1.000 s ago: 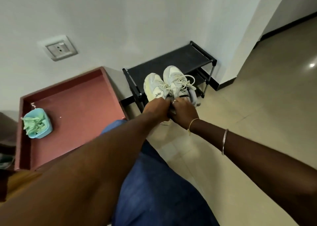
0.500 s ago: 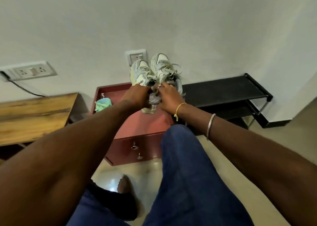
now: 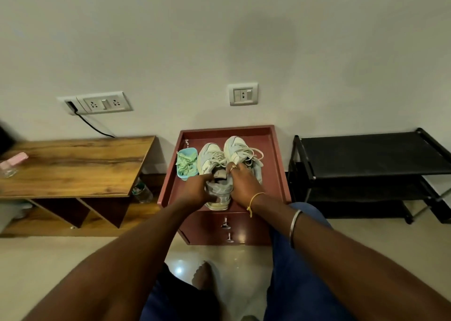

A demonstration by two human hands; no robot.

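The left hand (image 3: 195, 189) curls its fingers round the heel of one shoe (image 3: 211, 158). The right hand (image 3: 244, 186) grips the heel collar of the other shoe (image 3: 238, 148), with its fingers (image 3: 233, 169) hooked over the rim. Held by the heels and pressed side by side, the two shoes stay a pair and the toes point away toward the wall, which looks like a hold for setting them down together. They sit on or just above the cabinet (image 3: 278, 164), directly under the fingers; I cannot tell whether their weight is fully down.

Just left of the fingers stands one tub (image 3: 192, 151) of green scraps, touching the nearer shoe. Below the wrists, two knobs (image 3: 225, 226) mark the cabinet front. Farther left is one desk (image 3: 73, 164), and farther right one empty black rack (image 3: 366, 155), probably where shoes belong. Two sockets (image 3: 243, 94) sit on the wall above.
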